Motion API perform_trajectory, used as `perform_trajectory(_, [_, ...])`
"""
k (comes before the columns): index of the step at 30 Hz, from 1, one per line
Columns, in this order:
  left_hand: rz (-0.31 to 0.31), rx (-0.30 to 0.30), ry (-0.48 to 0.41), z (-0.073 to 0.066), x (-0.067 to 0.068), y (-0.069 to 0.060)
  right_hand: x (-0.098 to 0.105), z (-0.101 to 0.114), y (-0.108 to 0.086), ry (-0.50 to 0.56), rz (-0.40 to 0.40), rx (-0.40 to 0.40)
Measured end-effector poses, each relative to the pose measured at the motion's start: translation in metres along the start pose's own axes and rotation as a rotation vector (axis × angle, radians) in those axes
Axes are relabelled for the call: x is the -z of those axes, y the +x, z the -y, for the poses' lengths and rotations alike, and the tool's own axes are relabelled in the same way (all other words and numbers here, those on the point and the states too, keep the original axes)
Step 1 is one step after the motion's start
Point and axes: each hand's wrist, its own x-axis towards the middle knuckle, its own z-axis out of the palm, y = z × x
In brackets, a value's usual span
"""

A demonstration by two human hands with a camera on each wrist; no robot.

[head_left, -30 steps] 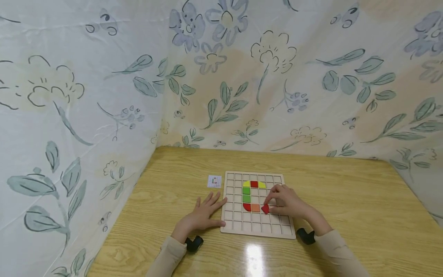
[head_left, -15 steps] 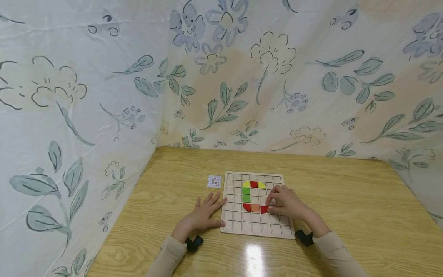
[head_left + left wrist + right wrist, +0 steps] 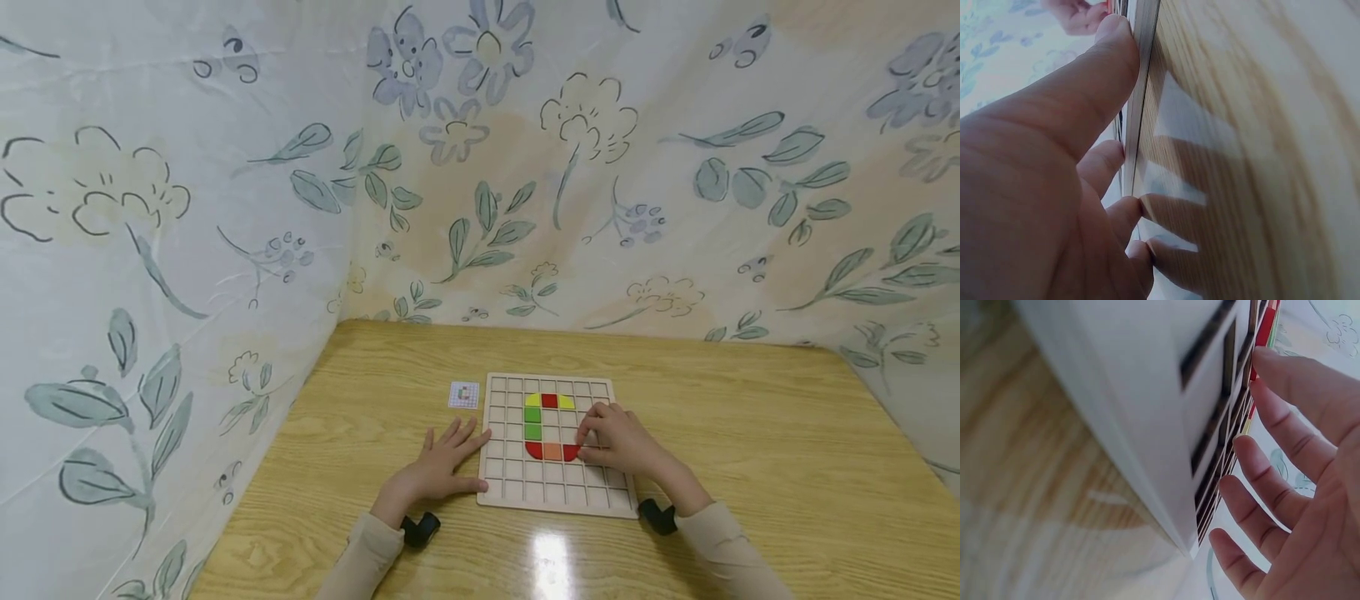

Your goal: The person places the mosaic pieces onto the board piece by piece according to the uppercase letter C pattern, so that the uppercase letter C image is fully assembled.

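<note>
A pale wooden grid board (image 3: 517, 490) lies on the table. My right hand (image 3: 617, 439) is over its right side, thumb and index finger pinching a red rounded-corner tile (image 3: 570, 452) that lies in a cell. In the right wrist view, red shows beside the thumb (image 3: 1297, 372) and index tips. Left of that tile sit an orange square tile (image 3: 552, 452) and another red rounded tile (image 3: 533, 451). Two green squares (image 3: 532, 423) stand above, and a red square (image 3: 550, 401) between two yellow rounded tiles (image 3: 533, 401) tops the ring. My left hand (image 3: 433, 469) lies spread, fingertips touching the board's left edge.
A small printed card (image 3: 463, 395) with a grid pattern lies left of the board. Black wrist devices (image 3: 422, 529) sit under both wrists. A floral cloth (image 3: 480, 208) hangs behind and to the left of the wooden table (image 3: 735, 417).
My right hand has turned the red rounded tile from a tilted position and lowered it into line with the orange tile. The left hand has stayed at the board's edge.
</note>
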Motion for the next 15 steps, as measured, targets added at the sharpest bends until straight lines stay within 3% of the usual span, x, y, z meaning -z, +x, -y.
perform_trajectory(15, [-0.006,-0.007,0.006,0.0016,-0.001,-0.0002,-0.0012,-0.0008,-0.0009,-0.009,-0.018,-0.02])
